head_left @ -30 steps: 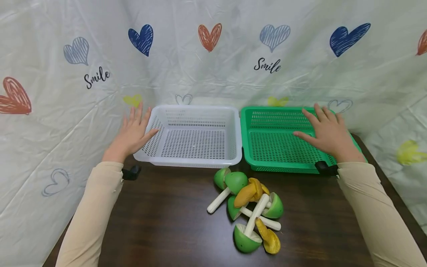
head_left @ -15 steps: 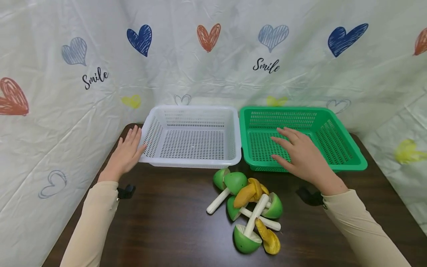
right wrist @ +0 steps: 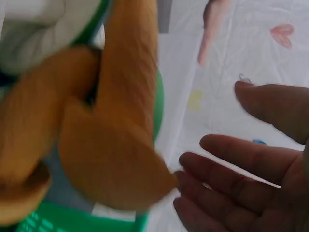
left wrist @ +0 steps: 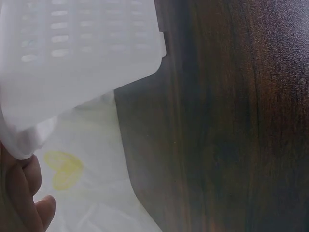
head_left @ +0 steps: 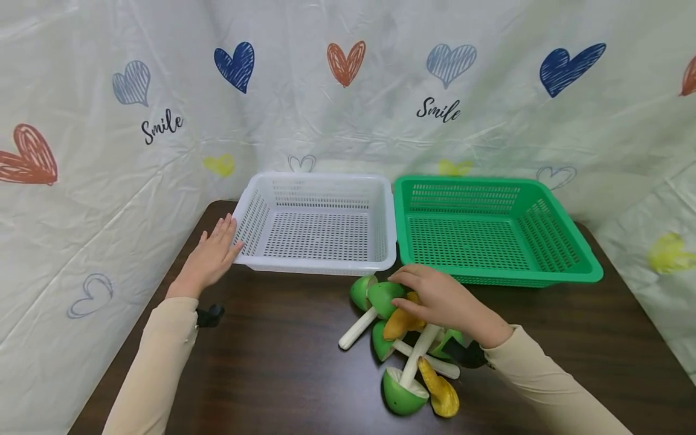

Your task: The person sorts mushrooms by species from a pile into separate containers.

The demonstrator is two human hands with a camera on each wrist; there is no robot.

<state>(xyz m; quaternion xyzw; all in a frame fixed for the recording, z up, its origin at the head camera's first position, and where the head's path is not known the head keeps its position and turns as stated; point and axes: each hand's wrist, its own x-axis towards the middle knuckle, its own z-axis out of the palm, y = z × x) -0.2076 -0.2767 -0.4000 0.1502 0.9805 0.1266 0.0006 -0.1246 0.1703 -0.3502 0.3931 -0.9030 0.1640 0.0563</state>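
Dark table (head_left: 261, 368) below: yellow mushrooms (head_left: 397, 325) lie among green-capped mushrooms (head_left: 402, 397), by my right hand (head_left: 443, 299), its fingers parted, gripping nothing. I judge I'm reaching; next calls for a careful pinch. My left hand (head_left: 208, 260), fingers extended, lies at the white basket's (head_left: 315, 266) rim.

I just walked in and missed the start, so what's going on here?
A person has their right hand over some green-capped mushrooms and yellow mushrooms, open and gripping nothing. Whether it touches any is unclear. Their left hand is at the left edge of the white basket. The green basket stands beside that one, and the mushrooms lie on the table in front of both.
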